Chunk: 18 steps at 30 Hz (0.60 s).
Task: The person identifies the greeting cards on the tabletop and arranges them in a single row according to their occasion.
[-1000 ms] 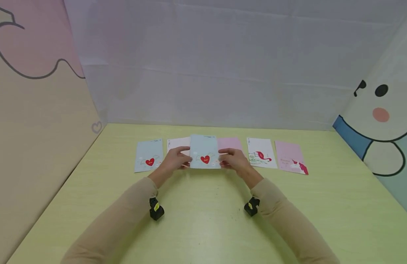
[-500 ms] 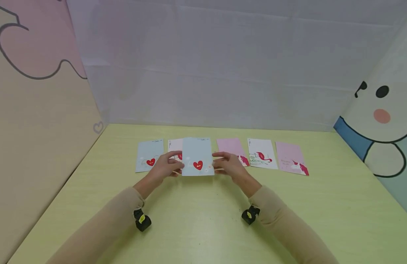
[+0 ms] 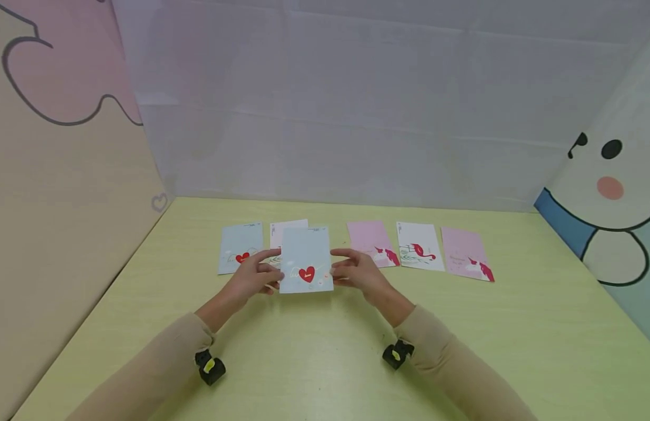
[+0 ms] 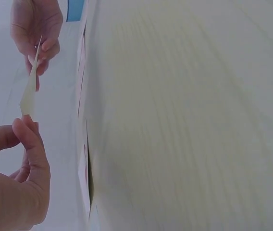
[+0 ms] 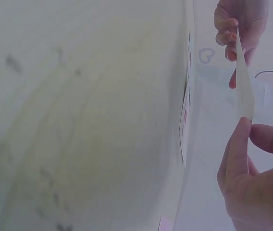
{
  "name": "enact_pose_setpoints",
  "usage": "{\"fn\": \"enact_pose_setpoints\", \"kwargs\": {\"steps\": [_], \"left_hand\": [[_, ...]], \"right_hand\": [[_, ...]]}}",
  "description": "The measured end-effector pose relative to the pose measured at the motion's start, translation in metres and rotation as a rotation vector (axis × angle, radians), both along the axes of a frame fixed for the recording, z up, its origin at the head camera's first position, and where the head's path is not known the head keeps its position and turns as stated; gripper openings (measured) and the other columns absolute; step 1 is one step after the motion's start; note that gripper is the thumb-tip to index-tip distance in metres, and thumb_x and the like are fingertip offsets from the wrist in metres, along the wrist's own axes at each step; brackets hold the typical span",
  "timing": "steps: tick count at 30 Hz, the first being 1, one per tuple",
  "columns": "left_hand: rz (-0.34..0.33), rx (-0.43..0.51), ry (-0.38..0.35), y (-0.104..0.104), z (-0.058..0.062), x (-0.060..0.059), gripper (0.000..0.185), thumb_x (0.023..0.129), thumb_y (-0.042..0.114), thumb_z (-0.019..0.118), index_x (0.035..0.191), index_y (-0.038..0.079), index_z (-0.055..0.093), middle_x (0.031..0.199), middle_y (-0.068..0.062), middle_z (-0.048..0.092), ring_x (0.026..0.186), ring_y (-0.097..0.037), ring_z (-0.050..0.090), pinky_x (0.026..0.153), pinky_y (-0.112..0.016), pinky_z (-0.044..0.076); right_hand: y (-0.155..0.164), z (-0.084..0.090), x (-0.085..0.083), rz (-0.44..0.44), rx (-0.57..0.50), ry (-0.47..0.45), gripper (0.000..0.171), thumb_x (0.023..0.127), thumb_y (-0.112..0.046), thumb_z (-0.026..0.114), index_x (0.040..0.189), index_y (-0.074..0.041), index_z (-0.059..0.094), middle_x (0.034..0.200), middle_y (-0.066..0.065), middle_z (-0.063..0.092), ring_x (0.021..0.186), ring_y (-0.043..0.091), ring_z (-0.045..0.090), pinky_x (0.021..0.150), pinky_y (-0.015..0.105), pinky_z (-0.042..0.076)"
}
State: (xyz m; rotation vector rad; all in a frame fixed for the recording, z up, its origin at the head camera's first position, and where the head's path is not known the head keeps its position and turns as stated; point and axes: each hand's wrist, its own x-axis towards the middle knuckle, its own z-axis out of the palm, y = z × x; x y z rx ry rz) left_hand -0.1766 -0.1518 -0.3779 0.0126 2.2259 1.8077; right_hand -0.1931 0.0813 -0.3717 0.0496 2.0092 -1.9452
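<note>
Both hands have hold of the pale blue paper card with the red heart (image 3: 306,261), raised just off the yellow-green table (image 3: 325,351) near the middle of its far edge. Left hand (image 3: 254,276) pinches the left side between thumb and fingers, right hand (image 3: 356,272) pinches the right. The card's long axis points away from the person, heart at the near end. It partly covers a white card (image 3: 288,227) in the row behind.

Pale blue card w/ red heart (image 3: 306,260), pink cards (image 3: 370,241), white flamingo card (image 3: 419,245), yellow-green table (image 3: 325,351)
</note>
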Motion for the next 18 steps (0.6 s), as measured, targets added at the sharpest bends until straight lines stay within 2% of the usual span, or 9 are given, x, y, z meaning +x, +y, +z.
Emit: {"fn": "enact_pose_setpoints", "kwargs": {"steps": [9,18], "left_hand": [[-0.039,-0.034,0.037,-0.016,-0.003,0.013,0.055,0.083,0.005,0.060,0.132,0.002,0.035,0.084,-0.012,0.060,0.065,-0.021,0.057,0.059,-0.030,0.050],[-0.026,-0.099,0.023,-0.032,-0.001,0.027,0.055,0.083,0.008,0.060,0.131,0.001,0.035,0.087,-0.012,0.059,0.066,-0.023,0.058,0.060,-0.031,0.050]], "right_hand": [[-0.011,-0.001,0.010,0.065,-0.008,0.011,0.041,0.083,0.003,0.056,0.123,-0.002,0.048,0.091,0.014,0.055,0.075,0.021,0.058,0.073,0.033,0.050],[-0.027,-0.001,0.020,0.115,-0.026,0.006,0.044,0.082,0.004,0.057,0.124,-0.001,0.045,0.092,0.014,0.054,0.075,0.021,0.058,0.072,0.034,0.050]]}}
